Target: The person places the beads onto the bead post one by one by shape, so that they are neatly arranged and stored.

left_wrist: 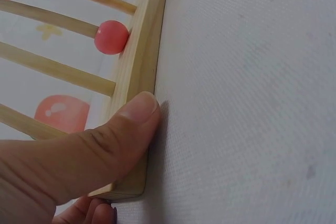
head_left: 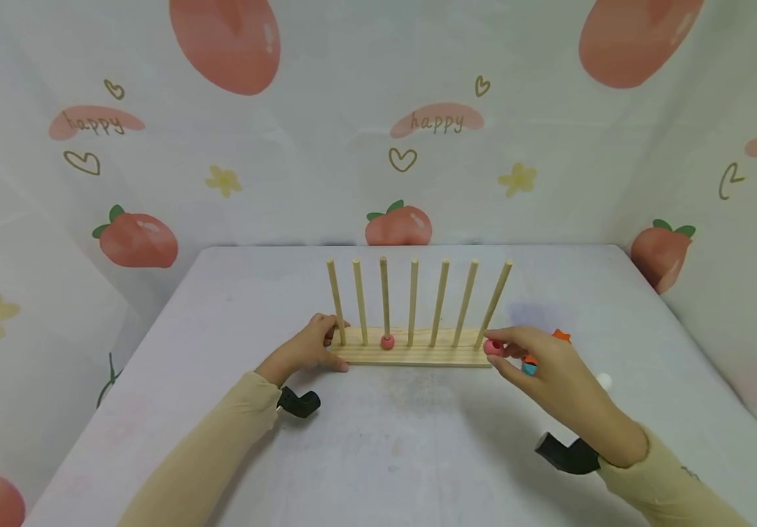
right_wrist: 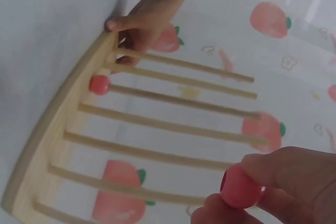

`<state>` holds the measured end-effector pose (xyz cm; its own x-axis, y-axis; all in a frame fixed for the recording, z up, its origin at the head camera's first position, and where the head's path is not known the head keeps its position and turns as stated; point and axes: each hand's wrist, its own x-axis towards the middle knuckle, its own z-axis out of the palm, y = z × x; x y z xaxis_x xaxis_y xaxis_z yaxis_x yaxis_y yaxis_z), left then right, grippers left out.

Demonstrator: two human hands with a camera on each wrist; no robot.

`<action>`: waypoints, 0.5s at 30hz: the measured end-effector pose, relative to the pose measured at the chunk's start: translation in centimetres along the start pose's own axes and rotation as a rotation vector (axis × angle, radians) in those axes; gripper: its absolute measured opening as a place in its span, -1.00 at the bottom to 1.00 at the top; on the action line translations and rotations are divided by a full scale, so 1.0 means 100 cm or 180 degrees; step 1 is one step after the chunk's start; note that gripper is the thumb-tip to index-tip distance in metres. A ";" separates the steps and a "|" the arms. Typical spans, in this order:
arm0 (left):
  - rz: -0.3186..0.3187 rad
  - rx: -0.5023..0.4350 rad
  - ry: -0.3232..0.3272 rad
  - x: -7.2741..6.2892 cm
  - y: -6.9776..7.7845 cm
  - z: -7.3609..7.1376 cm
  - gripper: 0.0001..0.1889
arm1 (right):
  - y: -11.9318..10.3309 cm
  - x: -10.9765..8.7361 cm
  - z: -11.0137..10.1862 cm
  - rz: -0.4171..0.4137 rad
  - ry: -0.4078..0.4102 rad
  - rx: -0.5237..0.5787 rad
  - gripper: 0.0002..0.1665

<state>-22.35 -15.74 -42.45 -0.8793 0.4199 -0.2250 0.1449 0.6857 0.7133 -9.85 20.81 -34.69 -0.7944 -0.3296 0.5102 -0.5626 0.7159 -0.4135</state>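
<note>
A pale, greyish-white tabletop [head_left: 385, 454], broad and flat, fills the lower half of the head view, its straight far edge running across the middle of the frame; close up, in the left wrist view, its surface shows a fine woven texture. A faint violet patch [head_left: 530, 315] tints it right of centre. At the centre, the long pale-wood rack with seven upright round pegs [head_left: 418, 356] rests on its base. To its right sit a small orange pointed piece [head_left: 561, 336], a small blue piece [head_left: 529, 369] and a white rounded piece [head_left: 605, 381], all partly hidden.
</note>
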 end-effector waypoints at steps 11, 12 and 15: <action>-0.0015 -0.0068 -0.0005 0.000 -0.001 0.000 -0.20 | -0.018 0.027 -0.004 -0.0358 0.0125 0.0233 -0.53; -0.0016 -0.0069 -0.0004 0.000 -0.001 0.000 -0.20 | -0.019 0.030 -0.004 -0.0392 0.0145 0.0236 -0.53; -0.0029 -0.0078 0.0002 0.000 -0.001 0.000 -0.20 | -0.022 0.037 -0.006 -0.0480 0.0224 0.0252 -0.51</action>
<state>-22.33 -15.77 -42.51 -0.8809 0.4131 -0.2311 0.1257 0.6748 0.7272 -11.45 18.34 -31.44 -0.6833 -0.3837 0.6212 -0.6926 0.6100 -0.3850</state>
